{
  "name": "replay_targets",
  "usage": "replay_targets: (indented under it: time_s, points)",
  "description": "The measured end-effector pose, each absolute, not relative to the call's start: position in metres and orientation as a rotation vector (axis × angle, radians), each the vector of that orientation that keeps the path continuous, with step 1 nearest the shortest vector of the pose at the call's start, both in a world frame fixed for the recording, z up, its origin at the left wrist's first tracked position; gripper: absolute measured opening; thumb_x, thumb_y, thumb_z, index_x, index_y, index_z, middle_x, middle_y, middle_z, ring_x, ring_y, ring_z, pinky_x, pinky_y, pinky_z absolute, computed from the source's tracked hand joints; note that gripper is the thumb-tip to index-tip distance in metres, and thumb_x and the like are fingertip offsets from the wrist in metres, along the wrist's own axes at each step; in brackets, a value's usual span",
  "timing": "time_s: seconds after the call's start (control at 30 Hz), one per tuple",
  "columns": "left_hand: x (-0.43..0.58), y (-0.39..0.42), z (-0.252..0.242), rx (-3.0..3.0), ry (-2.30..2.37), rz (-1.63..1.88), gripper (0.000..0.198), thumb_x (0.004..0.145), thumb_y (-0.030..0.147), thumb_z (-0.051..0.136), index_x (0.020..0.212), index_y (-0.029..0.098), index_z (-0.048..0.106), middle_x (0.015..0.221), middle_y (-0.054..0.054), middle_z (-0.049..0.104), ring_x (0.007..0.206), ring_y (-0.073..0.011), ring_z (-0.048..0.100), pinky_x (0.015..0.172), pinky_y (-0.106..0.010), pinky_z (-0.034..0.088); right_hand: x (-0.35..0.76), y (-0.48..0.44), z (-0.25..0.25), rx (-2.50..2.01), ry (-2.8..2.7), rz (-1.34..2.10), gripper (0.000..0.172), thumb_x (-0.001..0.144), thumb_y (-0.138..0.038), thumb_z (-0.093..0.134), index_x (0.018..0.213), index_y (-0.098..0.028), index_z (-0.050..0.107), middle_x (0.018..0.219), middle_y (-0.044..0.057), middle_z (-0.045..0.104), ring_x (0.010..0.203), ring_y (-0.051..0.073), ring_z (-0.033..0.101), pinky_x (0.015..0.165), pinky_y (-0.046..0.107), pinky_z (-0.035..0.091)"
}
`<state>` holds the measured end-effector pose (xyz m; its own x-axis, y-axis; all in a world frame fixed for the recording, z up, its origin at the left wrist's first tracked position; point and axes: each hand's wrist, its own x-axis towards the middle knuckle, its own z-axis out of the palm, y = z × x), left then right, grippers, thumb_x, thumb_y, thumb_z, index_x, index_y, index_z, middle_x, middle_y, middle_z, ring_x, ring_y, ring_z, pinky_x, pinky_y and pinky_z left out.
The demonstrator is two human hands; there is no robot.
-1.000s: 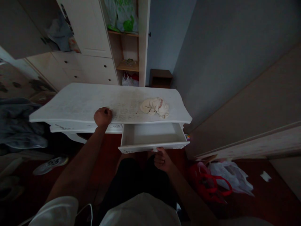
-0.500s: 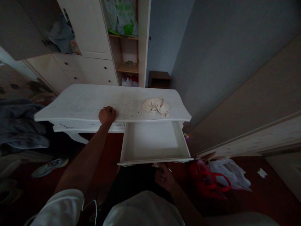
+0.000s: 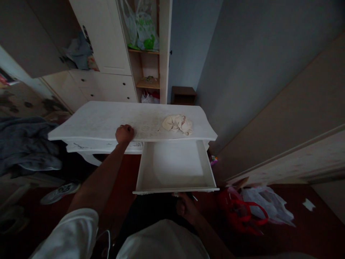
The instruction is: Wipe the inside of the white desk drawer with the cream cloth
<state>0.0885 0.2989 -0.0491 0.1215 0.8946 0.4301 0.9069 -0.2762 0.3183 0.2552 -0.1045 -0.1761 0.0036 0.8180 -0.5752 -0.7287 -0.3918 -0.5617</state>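
A white desk with a worn top stands before me, its right drawer pulled well out and bare inside. On the desktop's front edge rests my left hand, closed in a fist with nothing showing in it. Below the drawer's front panel, my right hand has its fingers closed at the drawer knob, which is mostly hidden by the fingers and shadow. A crumpled cream cloth bag with reddish lettering lies on the desktop behind the open drawer.
Behind the desk is a white wardrobe with shelves holding plastic bags. To the right on the floor lie a red bag and a white plastic bag. Grey clothing and a shoe are at the left.
The view has tilted slightly up and shifted, so the desk sits a little lower in it. Both hands keep their places, and the drawer stays out by about the same amount.
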Motion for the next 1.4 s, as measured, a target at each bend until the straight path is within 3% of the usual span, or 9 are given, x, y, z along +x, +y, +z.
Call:
replay_targets:
  time_s: [0.23, 0.57, 0.73, 0.8, 0.9, 1.03, 1.13, 1.27, 1.4]
  points:
    - [0.092, 0.297, -0.048, -2.327, -1.890, -0.845, 0.035, 0.083, 0.027, 0.041, 0.098, 0.014, 0.070, 0.093, -0.018, 0.062, 0.086, -0.0286, 0.058, 0.075, -0.038, 0.042, 0.259, -0.106, -0.193, -1.085, -0.171, 1.666, 0.040, 0.067, -0.053, 0.072, 0.082, -0.017, 0.065, 0.038, -0.009, 0.037, 0.036, 0.005, 0.030, 0.042, 0.024, 0.016]
    - [0.120, 0.291, -0.039, -2.219, -2.182, -1.006, 0.036, 0.078, 0.024, 0.051, 0.108, 0.011, 0.065, 0.101, -0.020, 0.061, 0.098, -0.0333, 0.057, 0.086, -0.045, 0.043, 0.259, -0.100, -0.212, -1.089, -0.272, 1.554, 0.036, 0.066, -0.052, 0.072, 0.072, -0.017, 0.066, 0.042, -0.003, 0.048, 0.043, 0.010, 0.043, 0.050, 0.025, 0.032]
    - [0.188, 0.270, -0.021, -2.616, -1.746, -1.223, 0.050, 0.081, 0.031, 0.054, 0.126, 0.010, 0.054, 0.120, -0.019, 0.057, 0.110, -0.0287, 0.055, 0.098, -0.042, 0.041, 0.251, -0.096, -0.219, -1.049, -0.190, 1.530, 0.039, 0.062, -0.053, 0.074, 0.074, -0.017, 0.069, 0.045, -0.003, 0.049, 0.045, 0.011, 0.045, 0.050, 0.025, 0.035]
    - [0.224, 0.255, -0.012, -2.797, -1.526, -1.172, 0.065, 0.082, 0.043, 0.057, 0.137, 0.010, 0.045, 0.135, -0.021, 0.048, 0.127, -0.0313, 0.045, 0.105, -0.043, 0.036, 0.250, -0.096, -0.223, -1.033, -0.191, 1.516, 0.039, 0.061, -0.054, 0.075, 0.073, -0.017, 0.069, 0.046, -0.002, 0.051, 0.045, 0.011, 0.045, 0.049, 0.025, 0.035]
    - [0.273, 0.234, 0.002, -2.864, -1.326, -0.980, 0.102, 0.072, 0.068, 0.061, 0.152, 0.017, 0.024, 0.158, -0.019, 0.016, 0.145, -0.0407, 0.006, 0.112, -0.057, 0.018, 0.248, -0.096, -0.230, -1.010, -0.193, 1.498, 0.042, 0.061, -0.056, 0.075, 0.071, -0.016, 0.070, 0.046, -0.001, 0.052, 0.044, 0.011, 0.047, 0.048, 0.025, 0.035]
    - [0.317, 0.226, 0.016, -2.951, -1.241, -0.584, 0.118, 0.065, 0.084, 0.053, 0.155, 0.022, 0.008, 0.160, -0.016, 0.005, 0.144, -0.0457, -0.008, 0.108, -0.068, 0.007, 0.244, -0.094, -0.236, -0.966, -0.164, 1.442, 0.042, 0.059, -0.054, 0.077, 0.069, -0.015, 0.069, 0.055, 0.001, 0.059, 0.041, 0.010, 0.047, 0.045, 0.024, 0.034]
    - [0.336, 0.234, 0.020, -2.958, -1.408, -0.264, 0.117, 0.063, 0.082, 0.055, 0.154, 0.023, 0.010, 0.157, -0.019, 0.018, 0.142, -0.0480, 0.011, 0.104, -0.069, 0.018, 0.242, -0.094, -0.236, -0.937, -0.165, 1.411, 0.041, 0.057, -0.053, 0.079, 0.069, -0.014, 0.069, 0.065, 0.003, 0.064, 0.040, 0.009, 0.048, 0.044, 0.024, 0.035]
    - [0.344, 0.242, 0.018, -2.970, -1.519, -0.131, 0.096, 0.069, 0.060, 0.063, 0.151, 0.025, 0.025, 0.138, -0.017, 0.049, 0.121, -0.0364, 0.050, 0.096, -0.049, 0.043, 0.243, -0.095, -0.233, -0.935, -0.154, 1.430, 0.037, 0.062, -0.048, 0.078, 0.073, -0.014, 0.071, 0.067, 0.002, 0.064, 0.044, 0.009, 0.050, 0.045, 0.023, 0.037]
    - [0.317, 0.221, 0.007, -2.986, -1.519, -0.314, 0.074, 0.079, 0.052, 0.057, 0.146, 0.028, 0.035, 0.122, -0.011, 0.061, 0.109, -0.0289, 0.060, 0.088, -0.036, 0.047, 0.244, -0.095, -0.234, -0.939, -0.122, 1.446, 0.032, 0.058, -0.043, 0.081, 0.070, -0.015, 0.071, 0.065, 0.001, 0.064, 0.043, 0.009, 0.050, 0.044, 0.022, 0.038]
